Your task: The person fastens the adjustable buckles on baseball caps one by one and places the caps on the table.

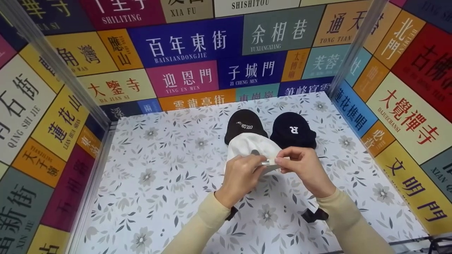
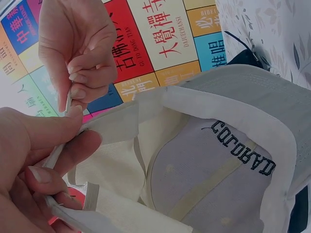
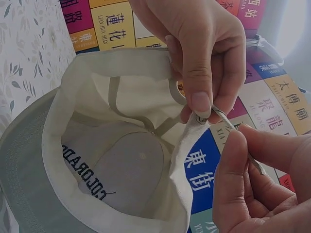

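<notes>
A white baseball cap [image 1: 247,144] with a grey brim [image 2: 243,87] is held up above the table, its inside facing the wrist cameras. Reversed dark lettering [image 3: 87,172] shows through the inner front panel. Near the cap's back opening, my left hand [image 1: 242,174] pinches the narrow adjusting strap [image 3: 228,122] between thumb and fingers. My right hand [image 1: 307,171] pinches the same strap a short way along, between thumb and forefinger. Both hands are close together in front of the cap, and the fingers hide part of the strap.
Behind the white cap lie a dark brown cap [image 1: 243,121] with white lettering and a navy cap [image 1: 293,128] with a white R. The table [image 1: 169,197] has a floral cover. Panels of coloured signs [image 1: 183,46] enclose its back and sides, with clear posts at the corners.
</notes>
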`<state>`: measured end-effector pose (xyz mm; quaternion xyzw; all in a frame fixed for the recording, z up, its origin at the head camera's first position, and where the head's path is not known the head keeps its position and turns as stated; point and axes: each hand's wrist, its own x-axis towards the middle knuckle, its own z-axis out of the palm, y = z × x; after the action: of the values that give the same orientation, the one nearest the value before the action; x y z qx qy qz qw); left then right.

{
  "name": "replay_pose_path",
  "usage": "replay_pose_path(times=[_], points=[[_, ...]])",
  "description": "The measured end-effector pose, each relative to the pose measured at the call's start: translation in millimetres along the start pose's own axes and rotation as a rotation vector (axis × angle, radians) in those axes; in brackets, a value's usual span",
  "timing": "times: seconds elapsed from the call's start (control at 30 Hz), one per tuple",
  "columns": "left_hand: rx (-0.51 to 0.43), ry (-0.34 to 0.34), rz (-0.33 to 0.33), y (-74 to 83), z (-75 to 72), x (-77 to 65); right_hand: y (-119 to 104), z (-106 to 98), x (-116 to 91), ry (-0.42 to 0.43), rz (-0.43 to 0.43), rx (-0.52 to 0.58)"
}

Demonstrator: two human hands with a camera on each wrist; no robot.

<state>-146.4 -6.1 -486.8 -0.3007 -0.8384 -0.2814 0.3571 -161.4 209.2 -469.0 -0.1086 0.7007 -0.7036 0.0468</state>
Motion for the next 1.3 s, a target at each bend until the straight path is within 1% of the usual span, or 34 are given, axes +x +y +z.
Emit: replay_pose_path(times=[0.17,0.43,0.57,0.73,0.8,0.9,1.07,1.3], points=[[0.002,0.001,0.008,0.3,-0.5,-1.4,2.2,0.0,0.0,-0.003,-0.006,-0.011],[0.013,0.003,-0.003,-0.1,-3.0,-2.0,0.7,1.3,1.5,-0.063,-0.031,0.003],[0.008,0.018,0.005,-0.3,-4.2,-0.6,-1.3,6.4,3.1,-0.069,-0.025,0.005],[0.006,0.029,0.020,0.1,-2.7,-0.1,0.3,15.5,3.9,-0.105,-0.005,-0.012],[0.006,0.028,0.019,0.3,-2.2,-1.0,2.0,18.1,3.8,-0.104,0.003,-0.009],[0.001,0.020,0.013,0.6,-2.1,-1.9,3.5,20.2,3.5,-0.081,0.011,-0.002],[-0.004,0.012,0.012,0.6,-2.9,-2.2,4.6,21.2,3.6,-0.061,-0.002,-0.015],[0.010,0.000,0.022,-0.6,-3.9,-2.8,3.3,22.4,3.6,-0.040,0.004,-0.012]])
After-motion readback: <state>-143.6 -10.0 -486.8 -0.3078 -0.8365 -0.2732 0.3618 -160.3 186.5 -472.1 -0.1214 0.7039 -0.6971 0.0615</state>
